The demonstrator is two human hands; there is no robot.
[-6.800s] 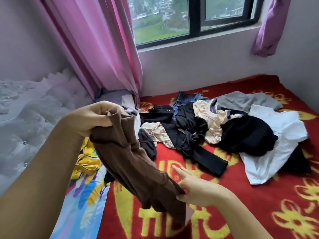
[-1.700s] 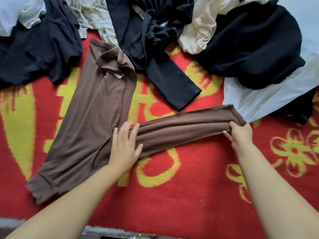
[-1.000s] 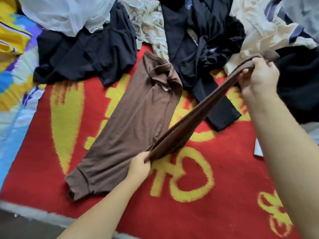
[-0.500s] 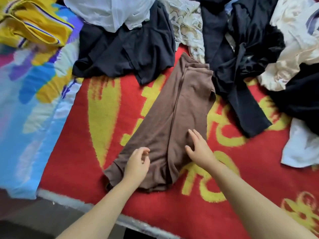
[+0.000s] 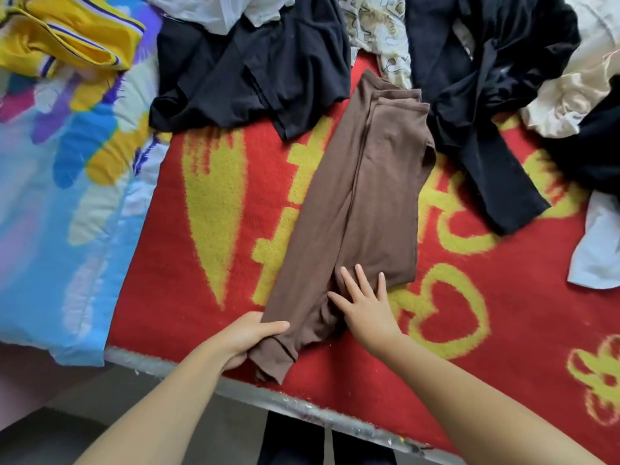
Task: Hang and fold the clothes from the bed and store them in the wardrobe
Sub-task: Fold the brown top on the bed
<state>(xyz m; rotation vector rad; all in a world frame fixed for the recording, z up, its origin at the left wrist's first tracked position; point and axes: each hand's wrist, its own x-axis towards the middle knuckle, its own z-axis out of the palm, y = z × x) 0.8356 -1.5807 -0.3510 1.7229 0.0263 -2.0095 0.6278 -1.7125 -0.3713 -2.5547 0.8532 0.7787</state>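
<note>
A brown garment [image 5: 362, 203] lies folded lengthwise into a long strip on the red and yellow blanket [image 5: 486, 313]. My left hand [image 5: 245, 340] grips its near end at the bed's edge, thumb on top and fingers underneath. My right hand [image 5: 365, 303] lies flat on the garment just beyond, fingers spread and straight. Behind it sprawl several unfolded clothes: a black top [image 5: 255, 65], a patterned beige piece [image 5: 379, 31], a long black garment [image 5: 486, 105], a cream one [image 5: 577, 85] and a white one [image 5: 593, 243].
A bright blue, yellow and purple quilt [image 5: 67, 169] covers the left of the bed, with a yellow garment [image 5: 70, 38] on it. The bed's grey front edge [image 5: 302, 407] runs across the bottom, with floor below it.
My left hand has taken hold of the brown garment's near end. My right hand has slid down toward that end and pressed flat. The view has shifted closer.
</note>
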